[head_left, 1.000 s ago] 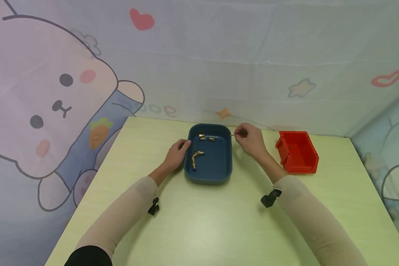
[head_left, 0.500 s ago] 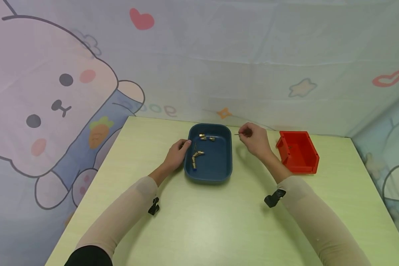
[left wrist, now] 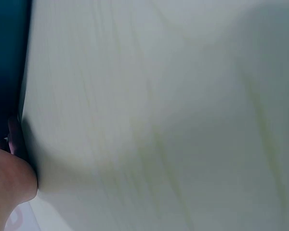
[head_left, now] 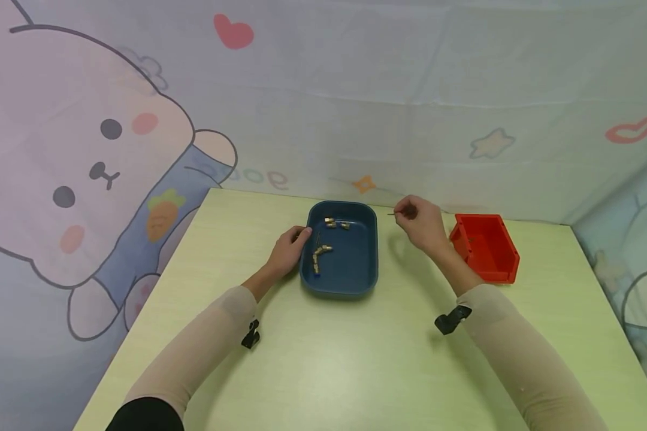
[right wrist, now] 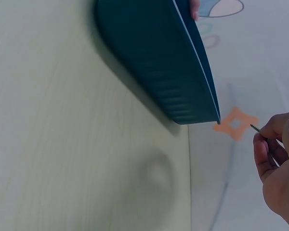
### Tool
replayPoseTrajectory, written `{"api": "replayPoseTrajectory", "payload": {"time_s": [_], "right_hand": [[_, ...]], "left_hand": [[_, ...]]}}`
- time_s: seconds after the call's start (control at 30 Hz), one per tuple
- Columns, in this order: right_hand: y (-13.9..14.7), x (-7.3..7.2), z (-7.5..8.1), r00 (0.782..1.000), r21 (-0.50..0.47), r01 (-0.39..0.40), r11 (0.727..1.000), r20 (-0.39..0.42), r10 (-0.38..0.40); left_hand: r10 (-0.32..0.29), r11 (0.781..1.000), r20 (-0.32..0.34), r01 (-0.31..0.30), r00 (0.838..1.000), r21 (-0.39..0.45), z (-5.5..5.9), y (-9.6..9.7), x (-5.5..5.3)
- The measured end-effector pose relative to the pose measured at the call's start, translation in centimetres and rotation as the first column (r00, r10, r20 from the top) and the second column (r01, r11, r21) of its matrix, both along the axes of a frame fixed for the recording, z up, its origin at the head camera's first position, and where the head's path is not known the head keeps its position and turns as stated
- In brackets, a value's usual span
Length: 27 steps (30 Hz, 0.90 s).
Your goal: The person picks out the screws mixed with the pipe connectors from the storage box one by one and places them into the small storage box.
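Observation:
A dark blue tray (head_left: 350, 263) stands on the table, and my left hand (head_left: 287, 250) grips its left side with the thumb over the rim. In the left wrist view that hand (left wrist: 12, 180) shows only at the edge, beside the tray wall. To the right of the tray, my right hand (head_left: 422, 224) is raised above the table and pinches a small screw (right wrist: 255, 128) between thumb and fingertips, its pointed end toward the tray. Inside the tray lie several brass fittings (head_left: 316, 262) on the left, more brass pieces (head_left: 330, 223) at the back, and a thin screw (head_left: 318, 238).
A red bin (head_left: 493, 254) stands right of my right forearm, with a small piece (head_left: 471, 240) inside it. A printed cloth (head_left: 323, 90) hangs along the table's back edge. The pale table (head_left: 323, 359) spreads in front of the tray.
My right hand has moved right, away from the tray's right rim and toward the red bin, with the screw still pinched. The left hand and the tray have stayed in place.

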State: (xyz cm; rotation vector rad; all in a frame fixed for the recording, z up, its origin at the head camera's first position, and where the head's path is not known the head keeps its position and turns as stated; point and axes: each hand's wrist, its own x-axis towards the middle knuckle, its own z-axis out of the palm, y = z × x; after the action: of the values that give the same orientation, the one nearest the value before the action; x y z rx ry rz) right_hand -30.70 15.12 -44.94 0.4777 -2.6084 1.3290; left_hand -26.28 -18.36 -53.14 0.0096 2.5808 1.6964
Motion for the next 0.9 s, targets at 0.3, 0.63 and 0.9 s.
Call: {"api": "replayPoseTrajectory", "payload": {"time_s": [0.3,0.63,0.9], "right_hand": [[1.4,0.4,0.7,1.0,-0.022,0.002,1.0,-0.022,-0.003],[3.1,0.9,1.1,0.997,-0.089,0.058,0.994,-0.042,-0.062],[4.6,1.3,1.7,0.995,-0.118,0.088,0.989,-0.025,-0.092]], "left_hand": [[-0.01,1.0,-0.004,0.01,1.0,0.008,0.1,0.4,0.2],[-0.004,1.0,-0.014,0.004,1.0,-0.005,-0.1,0.4,-0.1],[0.001,1.0,-0.01,-0.001,1.0,-0.015,0.0,0.2,-0.1]]}}
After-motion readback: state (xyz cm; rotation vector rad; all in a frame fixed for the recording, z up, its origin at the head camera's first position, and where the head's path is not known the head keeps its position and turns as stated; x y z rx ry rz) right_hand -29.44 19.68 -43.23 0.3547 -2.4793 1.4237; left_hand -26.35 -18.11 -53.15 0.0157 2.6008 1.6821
